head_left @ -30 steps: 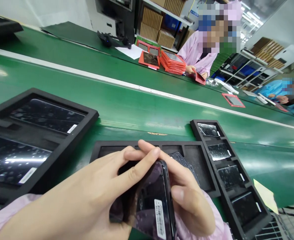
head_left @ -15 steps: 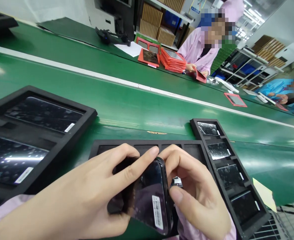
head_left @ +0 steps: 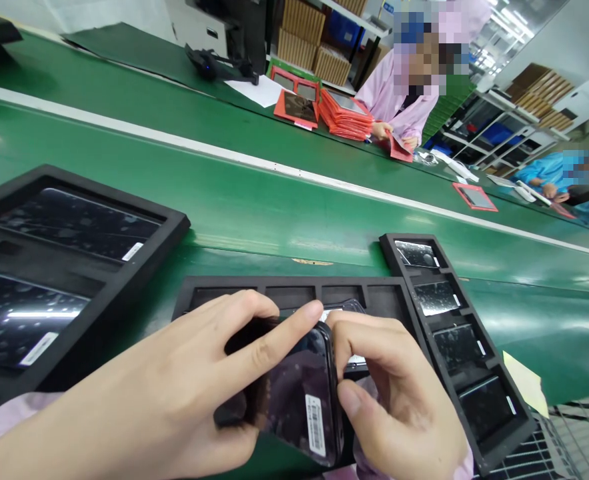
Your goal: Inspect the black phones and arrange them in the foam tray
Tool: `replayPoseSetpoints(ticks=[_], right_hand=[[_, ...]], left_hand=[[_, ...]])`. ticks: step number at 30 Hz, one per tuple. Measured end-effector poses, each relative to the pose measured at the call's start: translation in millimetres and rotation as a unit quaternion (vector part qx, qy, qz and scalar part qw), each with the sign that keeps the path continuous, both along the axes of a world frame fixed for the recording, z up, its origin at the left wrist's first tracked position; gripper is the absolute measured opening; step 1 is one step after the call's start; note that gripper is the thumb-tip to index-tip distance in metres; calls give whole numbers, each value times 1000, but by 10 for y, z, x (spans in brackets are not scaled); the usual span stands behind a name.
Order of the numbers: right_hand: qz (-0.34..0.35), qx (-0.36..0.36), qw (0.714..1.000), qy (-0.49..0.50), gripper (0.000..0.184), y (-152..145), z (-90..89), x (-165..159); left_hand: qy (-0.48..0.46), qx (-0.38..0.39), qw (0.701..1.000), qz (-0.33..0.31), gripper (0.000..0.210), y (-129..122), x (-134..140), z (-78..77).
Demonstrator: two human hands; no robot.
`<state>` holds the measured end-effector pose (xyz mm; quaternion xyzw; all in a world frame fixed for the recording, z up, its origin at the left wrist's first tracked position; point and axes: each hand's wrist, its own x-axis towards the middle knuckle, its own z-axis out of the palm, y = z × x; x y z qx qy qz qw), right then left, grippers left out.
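My left hand point(head_left: 199, 373) is wrapped around a dark smartphone point(head_left: 294, 407), with the index finger stretched over its upper edge. The phone is tilted, its glossy screen toward me, and a white barcode label sits near its lower right corner. At the phone's right edge, my right hand point(head_left: 399, 393) is curled with thumb and index finger pinched together. Whatever may be between those fingertips is too small to make out. Behind both hands lies a black compartment tray point(head_left: 294, 287), partly covered; part of another phone-shaped piece point(head_left: 357, 307) shows in it.
On the right stands a long black tray point(head_left: 467, 313) of screens with labels. A larger black tray point(head_left: 124, 293) with screens is at left. Across the green bench point(head_left: 254, 207), a person in pink point(head_left: 399, 93) handles a red sleeve beside a red stack point(head_left: 344, 117).
My right thumb and index finger have closed together at the phone's edge. More of the piece in the tray behind now shows. My left hand keeps its hold.
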<state>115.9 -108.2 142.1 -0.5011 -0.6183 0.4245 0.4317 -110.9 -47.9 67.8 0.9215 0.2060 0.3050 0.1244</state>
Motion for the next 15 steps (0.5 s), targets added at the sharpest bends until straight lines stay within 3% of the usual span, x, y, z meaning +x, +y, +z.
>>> replayPoseSetpoints(ticks=[10, 15], right_hand=[[99, 27, 985, -136, 21, 138, 20, 156], [93, 20, 981, -168, 22, 158, 64, 152]], left_hand=[[36, 38, 999, 14, 103, 19, 24, -36], [40, 56, 998, 13, 101, 49, 29, -55]])
